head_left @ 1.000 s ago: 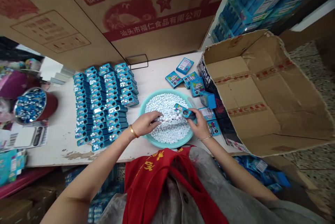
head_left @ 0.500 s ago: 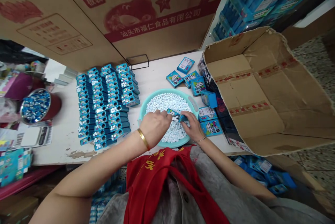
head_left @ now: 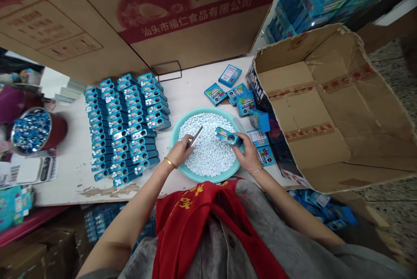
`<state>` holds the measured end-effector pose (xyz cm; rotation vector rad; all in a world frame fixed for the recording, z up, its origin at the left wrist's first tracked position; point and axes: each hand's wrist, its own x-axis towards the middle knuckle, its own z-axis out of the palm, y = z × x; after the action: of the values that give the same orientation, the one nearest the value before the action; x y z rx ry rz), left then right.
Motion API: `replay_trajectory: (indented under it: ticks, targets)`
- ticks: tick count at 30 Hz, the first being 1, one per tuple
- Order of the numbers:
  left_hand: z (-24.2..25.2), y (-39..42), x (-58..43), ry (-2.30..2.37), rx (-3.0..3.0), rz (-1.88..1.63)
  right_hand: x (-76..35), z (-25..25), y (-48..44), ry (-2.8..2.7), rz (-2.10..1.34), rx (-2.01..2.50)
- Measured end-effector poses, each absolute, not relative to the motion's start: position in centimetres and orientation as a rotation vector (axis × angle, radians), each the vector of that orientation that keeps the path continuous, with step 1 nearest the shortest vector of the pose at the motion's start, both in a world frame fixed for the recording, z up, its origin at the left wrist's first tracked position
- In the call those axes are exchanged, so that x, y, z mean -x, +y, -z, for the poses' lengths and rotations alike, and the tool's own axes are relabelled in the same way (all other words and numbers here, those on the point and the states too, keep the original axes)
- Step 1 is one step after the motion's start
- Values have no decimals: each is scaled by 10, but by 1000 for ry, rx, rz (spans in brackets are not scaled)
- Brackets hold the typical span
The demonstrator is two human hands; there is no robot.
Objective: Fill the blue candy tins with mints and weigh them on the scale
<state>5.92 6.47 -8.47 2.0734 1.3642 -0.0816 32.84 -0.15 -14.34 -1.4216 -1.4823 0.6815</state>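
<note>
My left hand (head_left: 181, 150) is closed round a slim, shiny metal tool (head_left: 196, 136), which points up and to the right; its exact kind does not show. In my right hand (head_left: 249, 154) is a small blue candy box (head_left: 229, 136), tilted, with a dark round hole in its near end. Both hands are over a light green basin (head_left: 175, 137) of small white candies (head_left: 208, 157). To the left stand rows of blue candy boxes (head_left: 137, 116), many with round holes on top and some with white candies at them.
Right of the basin lie several blue boxes (head_left: 246, 103) beside a large open carton (head_left: 309, 109). Tall cardboard cartons (head_left: 202, 40) form the back edge. At the far left are a red pot (head_left: 58, 129) of shiny blue wrapped pieces and a white scale (head_left: 32, 169).
My hands have moved apart. The left hand has drawn left with the metal tool, away from the candy box, while the right hand keeps the box at the basin's right side.
</note>
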Motion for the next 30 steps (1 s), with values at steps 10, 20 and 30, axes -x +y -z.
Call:
replay_trajectory:
  ticks: [10,20,30]
  targets:
    - [127,64,-93,1419,-2245,332,-333,149,2,-1320,-745,1472]
    - [137,52,-107,1089,-2096,60,-336,150,7,-1194,-784,1426]
    - [38,59,-74,987,-2151,-60,-327,142,1,-1448,-667,1431]
